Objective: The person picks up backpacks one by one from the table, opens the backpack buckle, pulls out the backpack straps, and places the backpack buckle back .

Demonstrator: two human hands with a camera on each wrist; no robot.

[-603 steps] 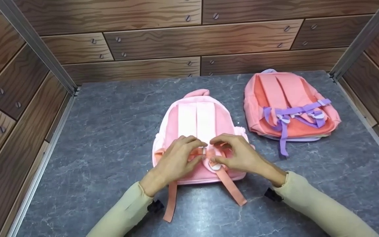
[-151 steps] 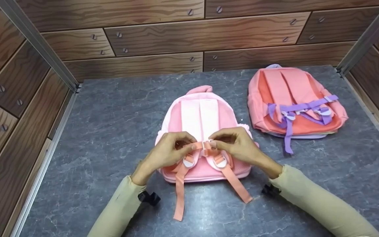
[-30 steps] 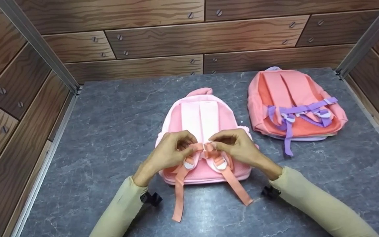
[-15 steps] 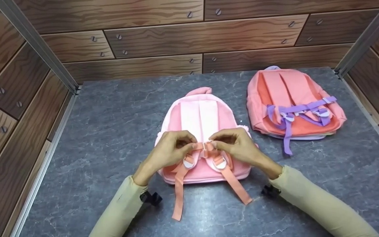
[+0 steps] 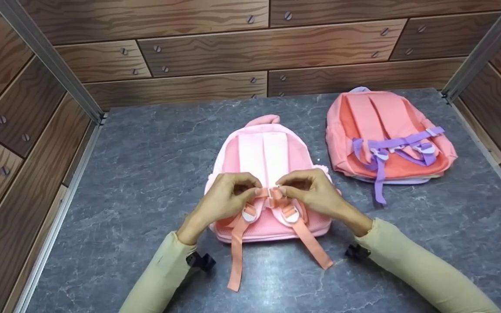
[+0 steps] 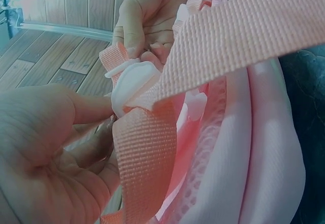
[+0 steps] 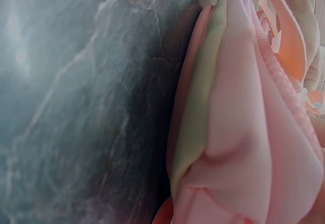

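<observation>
A light pink backpack (image 5: 276,152) lies on the table with its shoulder straps facing up. Across its middle runs an orange webbing strap (image 5: 261,193) with a small white buckle (image 5: 270,193). My left hand (image 5: 222,198) pinches the webbing left of the buckle between thumb and fingers. On the other side, my right hand (image 5: 315,193) pinches the webbing close to the buckle. Below them are two white strap adjusters (image 5: 291,216) with loose orange tails. In the left wrist view, a white adjuster (image 6: 133,84) and webbing partly cover the strap between the hands.
A coral backpack (image 5: 363,121) with purple straps (image 5: 394,142) lies at the back right. Wood-patterned panels (image 5: 202,56) and metal posts (image 5: 52,61) enclose the grey marbled table (image 5: 146,152). The pink backpack's side (image 7: 238,107) fills much of the right wrist view.
Compared with 20 seconds ago, both hands sit slightly higher on the pink backpack, and both adjusters show below them. Over the last five seconds the hands have kept nearly the same grip and place.
</observation>
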